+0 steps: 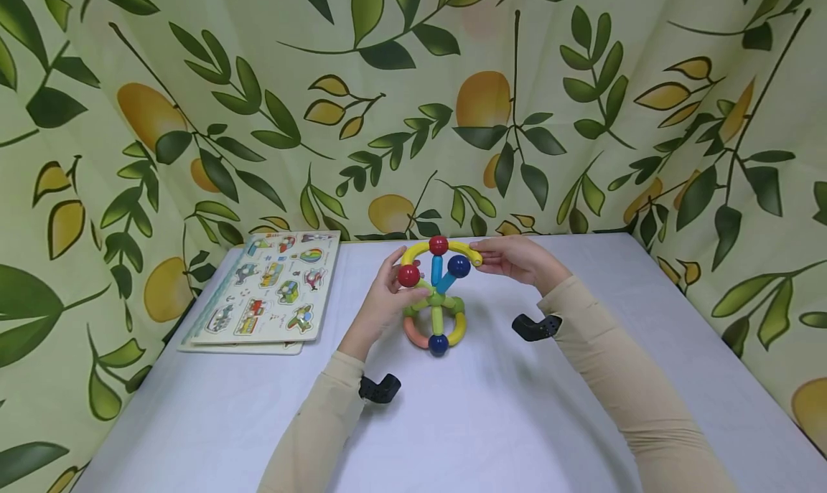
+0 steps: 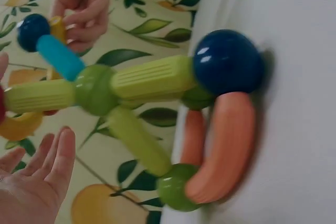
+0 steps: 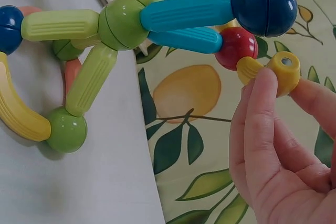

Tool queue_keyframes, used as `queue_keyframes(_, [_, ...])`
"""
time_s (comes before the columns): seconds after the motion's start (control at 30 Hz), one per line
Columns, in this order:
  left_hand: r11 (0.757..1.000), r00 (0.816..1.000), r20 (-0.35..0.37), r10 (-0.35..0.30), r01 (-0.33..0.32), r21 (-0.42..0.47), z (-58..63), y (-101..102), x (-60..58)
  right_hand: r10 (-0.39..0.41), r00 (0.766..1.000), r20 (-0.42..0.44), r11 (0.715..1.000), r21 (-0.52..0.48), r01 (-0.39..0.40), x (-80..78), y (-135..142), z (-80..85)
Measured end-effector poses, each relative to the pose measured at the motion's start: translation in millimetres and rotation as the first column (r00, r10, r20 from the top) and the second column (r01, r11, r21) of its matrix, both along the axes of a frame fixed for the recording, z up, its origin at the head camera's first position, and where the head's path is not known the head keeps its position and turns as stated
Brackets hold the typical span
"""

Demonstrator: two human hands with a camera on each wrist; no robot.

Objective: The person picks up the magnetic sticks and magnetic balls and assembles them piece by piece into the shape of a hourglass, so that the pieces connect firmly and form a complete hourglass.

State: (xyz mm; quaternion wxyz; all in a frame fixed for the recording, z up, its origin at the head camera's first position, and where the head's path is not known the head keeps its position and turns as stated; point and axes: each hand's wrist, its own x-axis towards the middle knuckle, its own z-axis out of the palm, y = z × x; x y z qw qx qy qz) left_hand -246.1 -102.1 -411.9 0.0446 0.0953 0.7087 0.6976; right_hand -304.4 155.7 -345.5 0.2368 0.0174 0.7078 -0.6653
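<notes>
A magnetic stick-and-ball construction [image 1: 437, 299] stands on the table, with curved pieces around its base and a green ball [image 2: 96, 89] in its middle. Blue sticks rise to a dark blue ball [image 3: 264, 4] and a red ball [image 1: 438, 245]. My right hand [image 1: 517, 260] pinches the free end of a yellow curved stick [image 3: 286, 72], whose other end meets that red ball. On the left, another yellow curved stick runs down to a second red ball [image 1: 408, 275]. My left hand [image 1: 388, 296] is around this ball, its fingers [image 2: 55, 153] extended and spread.
Two wooden picture puzzle boards [image 1: 271, 288] lie stacked on the left of the white-covered table [image 1: 452, 421]. Behind the table hangs a leaf-and-fruit patterned curtain [image 1: 413, 156]. Each wrist carries a black camera mount [image 1: 381, 389].
</notes>
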Motion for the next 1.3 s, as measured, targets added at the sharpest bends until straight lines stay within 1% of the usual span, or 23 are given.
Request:
queue_keyframes(0.07, [0.999, 0.998, -0.058, 0.037, -0.038, -0.01, 7.4, -4.5, 2.3, 0.002, 1.0, 0.002, 1.0, -0.009, -0.002, 0.6, 0.5, -0.2])
queue_keyframes(0.1, [0.998, 0.993, -0.099, 0.067, -0.068, -0.007, 12.2, -6.3, 4.6, 0.003, 1.0, 0.005, 1.0, -0.012, -0.003, 0.9, 0.7, -0.2])
queue_keyframes(0.13, [0.995, 0.983, -0.15, 0.104, -0.105, 0.005, 17.4, -7.6, 7.8, 0.002, 1.0, 0.006, 1.0, -0.014, -0.002, 1.1, 0.8, -0.1])
queue_keyframes(0.17, [0.99, 0.968, -0.205, 0.142, -0.139, 0.031, 23.0, -7.7, 11.8, 0.003, 1.0, 0.009, 1.0, -0.017, -0.003, 1.2, 0.8, -0.2])
queue_keyframes(0.2, [0.982, 0.946, -0.263, 0.189, -0.181, 0.055, 28.7, -6.3, 17.3, 0.003, 1.0, 0.012, 1.0, -0.019, -0.003, 1.2, 0.9, -0.4])
queue_keyframes(0.23, [0.971, 0.92, -0.31, 0.239, -0.226, 0.078, 33.6, -3.3, 23.4, 0.005, 1.0, 0.013, 1.0, -0.02, -0.005, 1.1, 0.9, -0.5])
queue_keyframes(0.3, [0.944, 0.859, -0.394, 0.328, -0.309, 0.112, 41.3, 7.2, 37.2, 0.004, 1.0, 0.015, 1.0, -0.02, -0.004, 0.3, 1.0, -1.0])
queue_keyframes(0.33, [0.932, 0.832, -0.424, 0.359, -0.341, 0.121, 43.0, 14.1, 44.0, 0.005, 1.0, 0.014, 1.0, -0.018, -0.005, -0.1, 1.0, -1.2])
queue_keyframes(0.37, [0.923, 0.808, -0.451, 0.378, -0.366, 0.117, 43.4, 21.9, 49.9, 0.005, 1.0, 0.012, 1.0, -0.017, -0.004, -0.6, 0.9, -1.5])
queue_keyframes(0.4, [0.916, 0.791, -0.475, 0.386, -0.389, 0.098, 42.5, 29.9, 55.0, 0.006, 1.0, 0.01, 1.0, -0.016, -0.006, -1.1, 0.8, -1.8])
queue_keyframes(0.43, [0.912, 0.781, -0.492, 0.385, -0.404, 0.073, 40.4, 37.8, 58.6, 0.006, 1.0, 0.008, 1.0, -0.016, -0.006, -1.6, 0.5, -1.9])
queue_keyframes(0.47, [0.907, 0.775, -0.505, 0.38, -0.419, 0.039, 37.8, 45.2, 61.0, 0.008, 1.0, 0.006, 1.0, -0.018, -0.008, -2.0, 0.1, -1.9])
queue_keyframes(0.5, [0.901, 0.776, -0.512, 0.368, -0.433, -0.007, 34.5, 51.6, 62.3, 0.009, 1.0, 0.005, 1.0, -0.022, -0.009, -2.2, -0.6, -1.8])
queue_keyframes(0.6, [0.875, 0.795, -0.51, 0.33, -0.46, -0.152, 26.4, 66.7, 60.8, 0.018, 1.0, 0.004, 0.999, -0.032, -0.017, -2.4, -2.7, -1.1])
queue_keyframes(0.7, [0.826, 0.817, -0.488, 0.307, -0.484, -0.29, 24.6, 77.0, 55.9, 0.022, 1.0, 0.003, 0.999, -0.038, -0.022, -2.2, -3.2, -0.8])
queue_keyframes(0.8, [0.773, 0.833, -0.459, 0.309, -0.501, -0.39, 25.1, 85.4, 50.3, 0.021, 1.0, 0.006, 0.999, -0.044, -0.021, -1.8, -1.7, -0.9])
queue_keyframes(0.87, [0.744, 0.839, -0.442, 0.317, -0.509, -0.433, 24.8, 89.6, 47.2, 0.022, 1.0, 0.013, 0.998, -0.053, -0.021, -1.4, -0.8, -1.6])
queue_keyframes(0.9, [0.733, 0.837, -0.444, 0.319, -0.515, -0.445, 24.1, 91.2, 45.8, 0.023, 1.0, 0.015, 0.998, -0.056, -0.022, -1.1, -0.4, -1.9])
queue_keyframes(0.97, [0.724, 0.83, -0.46, 0.316, -0.524, -0.449, 23.1, 93.5, 43.3, 0.026, 1.0, 0.017, 0.998, -0.063, -0.025, -1.0, 0.2, -2.9])
queue_keyframes(1.07, [0.716, 0.809, -0.506, 0.3, -0.541, -0.44, 20.5, 94.9, 40.9, 0.021, 1.0, 0.017, 0.997, -0.068, -0.019, -0.8, 1.2, -4.0])
queue_keyframes(1.13, [0.721, 0.798, -0.53, 0.287, -0.545, -0.428, 18.4, 94.7, 39.8, 0.016, 1.0, 0.018, 0.997, -0.071, -0.014, -0.6, 1.9, -4.4])
queue_keyframes(1.2, [0.729, 0.795, -0.54, 0.276, -0.539, -0.422, 16.2, 93.9, 39.4, 0.012, 1.0, 0.02, 0.997, -0.074, -0.011, -0.3, 2.4, -4.5])
queue_keyframes(1.3, [0.747, 0.8, -0.544, 0.252, -0.518, -0.416, 14.1, 92.8, 39.4, 0.014, 1.0, 0.016, 0.997, -0.071, -0.013, 0.5, 2.9, -4.2])
